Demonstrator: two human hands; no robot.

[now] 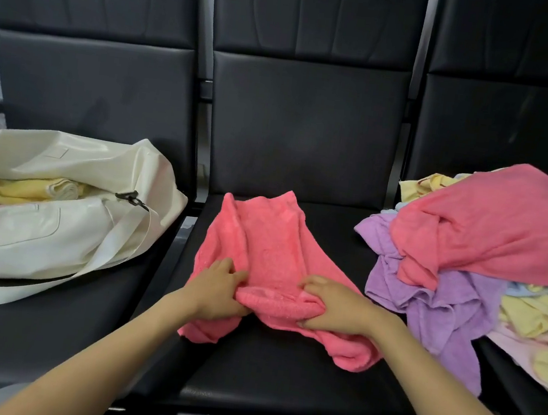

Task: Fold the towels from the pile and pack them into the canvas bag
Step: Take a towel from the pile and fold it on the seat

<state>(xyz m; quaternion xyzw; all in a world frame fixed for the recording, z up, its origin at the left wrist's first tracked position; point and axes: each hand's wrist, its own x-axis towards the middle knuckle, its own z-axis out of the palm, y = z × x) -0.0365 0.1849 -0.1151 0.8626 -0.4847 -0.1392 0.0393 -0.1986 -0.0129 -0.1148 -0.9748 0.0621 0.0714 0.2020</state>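
left hand, right hand, gripping pink towel

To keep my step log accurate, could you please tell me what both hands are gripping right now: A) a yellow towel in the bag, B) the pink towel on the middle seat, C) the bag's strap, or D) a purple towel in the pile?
B: the left hand and the right hand each grip a bunched fold of the pink towel on the middle seat.

The pink towel partly hides left hand and right hand. Bag left of grip, pile right of it: cut off.
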